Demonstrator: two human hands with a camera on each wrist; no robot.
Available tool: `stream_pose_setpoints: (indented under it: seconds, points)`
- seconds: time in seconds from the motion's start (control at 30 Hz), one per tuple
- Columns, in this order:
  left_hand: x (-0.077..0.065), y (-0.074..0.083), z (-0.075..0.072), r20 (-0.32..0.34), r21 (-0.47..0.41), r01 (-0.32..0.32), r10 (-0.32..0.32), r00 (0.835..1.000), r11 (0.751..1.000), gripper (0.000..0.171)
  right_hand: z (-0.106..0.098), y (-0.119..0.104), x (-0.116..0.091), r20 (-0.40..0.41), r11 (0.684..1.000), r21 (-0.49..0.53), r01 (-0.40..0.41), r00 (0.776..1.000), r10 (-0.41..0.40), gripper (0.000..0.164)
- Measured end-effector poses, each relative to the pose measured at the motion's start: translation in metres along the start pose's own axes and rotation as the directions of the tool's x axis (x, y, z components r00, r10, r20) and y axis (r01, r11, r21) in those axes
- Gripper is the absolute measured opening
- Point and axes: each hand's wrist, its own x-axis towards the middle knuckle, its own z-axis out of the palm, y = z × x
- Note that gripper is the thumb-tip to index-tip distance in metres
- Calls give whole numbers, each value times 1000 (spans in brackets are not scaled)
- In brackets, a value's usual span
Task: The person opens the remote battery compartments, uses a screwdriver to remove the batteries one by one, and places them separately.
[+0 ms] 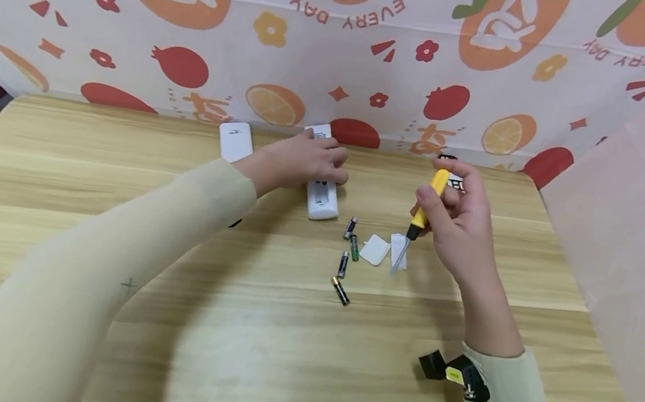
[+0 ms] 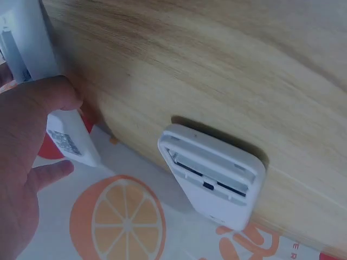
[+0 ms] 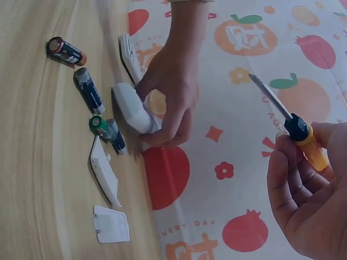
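My left hand grips a white remote control near the back of the table, thumb on one side and fingers over the other. The battery bay on its upper face stands uncovered. In the left wrist view part of this remote is cut off by the frame edge. My right hand holds a screwdriver with a yellow handle, its metal shaft pointing down toward the table. The tip looks clear of the tabletop in the right wrist view. Left of my left hand lies a second white device with an open slot.
Several small batteries lie scattered mid-table. Beside them are a squarish white cover and a narrower white cover. A black-and-white item is partly hidden behind my right hand. Fruit-printed cloth hangs along the back edge.
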Motion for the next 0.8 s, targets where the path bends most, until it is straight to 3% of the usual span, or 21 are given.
stream_pose_setpoints:
  seconds: [0.2,0.4,0.5,0.57,0.63,0.8]
  points:
    - [7,0,6,28,21,-1,1,1000,1000,48,-4,0,1,-32,999,-31,32,999,-33,38]
    - [10,0,12,28,62,-20,18,999,998,47,-16,2,1,-64,978,-201,46,996,-60,39]
    - [10,0,14,29,65,-26,24,999,998,48,-24,10,2,-51,957,-289,-9,999,-6,40]
    - [10,0,15,31,60,-29,27,999,998,49,-30,20,3,-25,930,-361,-73,997,69,41]
    - [9,0,16,36,61,-31,29,999,998,50,-34,31,4,12,883,-450,-132,988,154,42]
    - [8,0,15,37,57,-39,36,999,998,48,-34,52,4,84,734,-633,-246,921,381,39]
